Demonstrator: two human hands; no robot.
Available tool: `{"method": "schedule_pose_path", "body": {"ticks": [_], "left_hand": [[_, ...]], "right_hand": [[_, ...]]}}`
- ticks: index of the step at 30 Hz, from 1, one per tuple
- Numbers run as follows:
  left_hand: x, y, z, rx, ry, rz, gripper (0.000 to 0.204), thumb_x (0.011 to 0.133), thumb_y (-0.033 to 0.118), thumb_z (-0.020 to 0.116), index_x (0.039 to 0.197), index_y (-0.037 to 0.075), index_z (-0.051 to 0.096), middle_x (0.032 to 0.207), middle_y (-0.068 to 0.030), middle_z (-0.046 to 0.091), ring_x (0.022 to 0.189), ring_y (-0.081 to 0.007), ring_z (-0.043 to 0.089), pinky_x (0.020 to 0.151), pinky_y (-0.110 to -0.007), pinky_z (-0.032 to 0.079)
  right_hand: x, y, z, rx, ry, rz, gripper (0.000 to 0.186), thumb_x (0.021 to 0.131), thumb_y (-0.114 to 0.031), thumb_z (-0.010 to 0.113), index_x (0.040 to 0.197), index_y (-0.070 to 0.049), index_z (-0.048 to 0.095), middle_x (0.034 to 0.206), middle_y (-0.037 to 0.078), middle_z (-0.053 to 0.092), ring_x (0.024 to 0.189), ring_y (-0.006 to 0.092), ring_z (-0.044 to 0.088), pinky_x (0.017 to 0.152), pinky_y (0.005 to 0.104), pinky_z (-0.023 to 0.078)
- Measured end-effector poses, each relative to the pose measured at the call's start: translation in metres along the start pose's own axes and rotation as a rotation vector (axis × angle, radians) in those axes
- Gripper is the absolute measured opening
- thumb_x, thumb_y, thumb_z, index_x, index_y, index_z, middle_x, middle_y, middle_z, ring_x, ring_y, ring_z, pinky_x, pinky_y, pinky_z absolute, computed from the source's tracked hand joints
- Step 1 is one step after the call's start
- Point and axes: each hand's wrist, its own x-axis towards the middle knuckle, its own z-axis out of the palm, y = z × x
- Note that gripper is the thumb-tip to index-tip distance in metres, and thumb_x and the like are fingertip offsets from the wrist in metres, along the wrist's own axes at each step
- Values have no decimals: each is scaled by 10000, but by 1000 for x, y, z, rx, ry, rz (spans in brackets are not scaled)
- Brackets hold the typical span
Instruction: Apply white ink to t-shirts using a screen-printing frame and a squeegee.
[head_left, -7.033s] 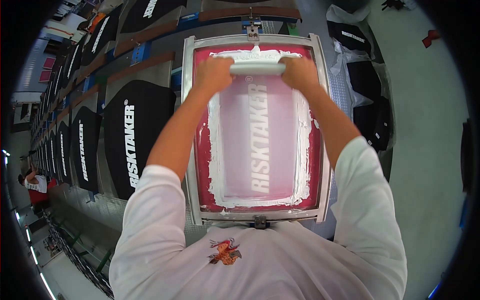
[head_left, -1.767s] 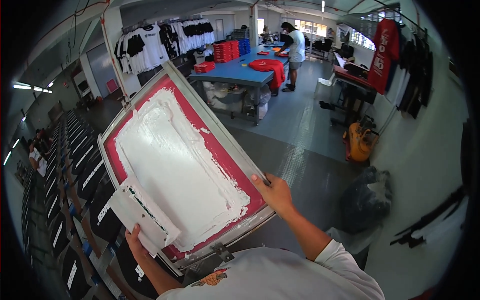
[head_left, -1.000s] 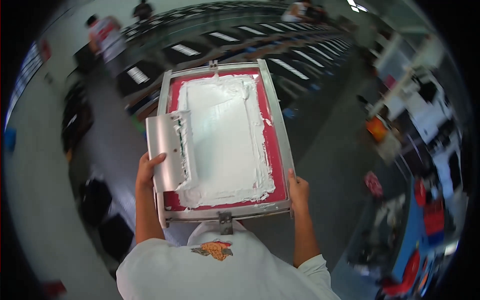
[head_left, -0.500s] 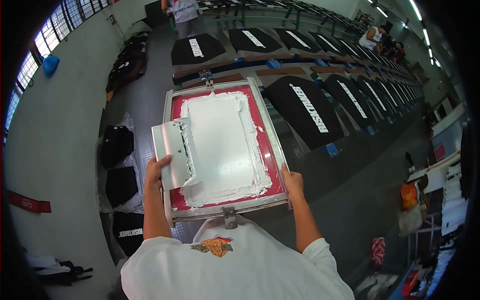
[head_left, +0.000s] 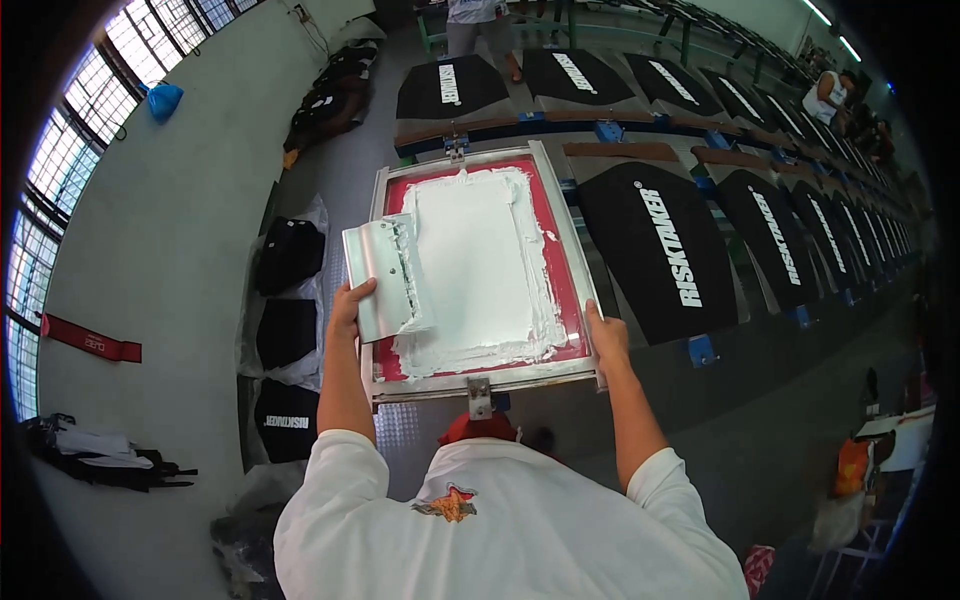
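Observation:
In front of my chest is a screen printing frame [head_left: 563, 243], a metal rectangle with a red mesh border. White ink [head_left: 480, 265] covers most of the mesh, piled in ridges along its edges. A wide metal squeegee [head_left: 372, 262], smeared with ink along one edge, lies over the frame's left side. My left hand [head_left: 350, 303] is closed at that side, its thumb on the squeegee and its other fingers mostly hidden below. My right hand [head_left: 607, 338] grips the frame's right rail near the lower corner, thumb on top.
Black fabric panels [head_left: 660, 250] with white lettering lie on rows of boards ahead and right. A person [head_left: 475, 25] stands beyond the far row; another person [head_left: 825, 97] is at the far right. Black garments on plastic [head_left: 290, 255] line the floor by the left wall.
The view has turned, so the wall windows show more and the panels sit farther right. The frame appears higher and farther right. Both hands keep their hold, and the squeegee stays on the left side.

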Motion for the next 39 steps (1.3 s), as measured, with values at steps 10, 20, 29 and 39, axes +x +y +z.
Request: {"method": "schedule_pose_path", "body": {"ticks": [10, 20, 29, 39], "left_hand": [[11, -25, -4, -35, 28, -41, 370, 770, 111, 711, 1077, -26, 558, 934, -148, 648, 766, -251, 658, 687, -387, 553], [96, 116, 101, 1024, -224, 278, 503, 609, 213, 789, 1034, -11, 641, 903, -160, 670, 784, -238, 657, 733, -359, 512], [198, 113, 182, 1467, -359, 825, 389, 704, 212, 724, 1083, 164, 651, 949, -118, 675, 867, -304, 641, 742, -401, 511], [141, 64, 144, 1367, -467, 989, 358, 661, -19, 597, 974, 140, 663, 847, -108, 666, 812, -260, 624, 679, -392, 506]], "right_hand": [[16, 41, 11, 55, -82, -33, 582, 843, -483, 588, 1045, 62, 622, 961, 223, 639, 892, 315, 610, 793, 363, 459], [-109, 24, 21, -158, -796, 60, 293, 859, -272, 636, 960, 2, 659, 848, 58, 667, 798, 116, 605, 728, 267, 486], [-152, 43, 90, -139, -662, 38, 265, 823, -209, 676, 962, 8, 612, 680, 40, 590, 624, 86, 503, 587, 262, 429], [-160, 38, 94, -227, -598, -34, 272, 848, -243, 614, 904, 20, 571, 738, 214, 614, 722, 384, 597, 643, 420, 455]]}}
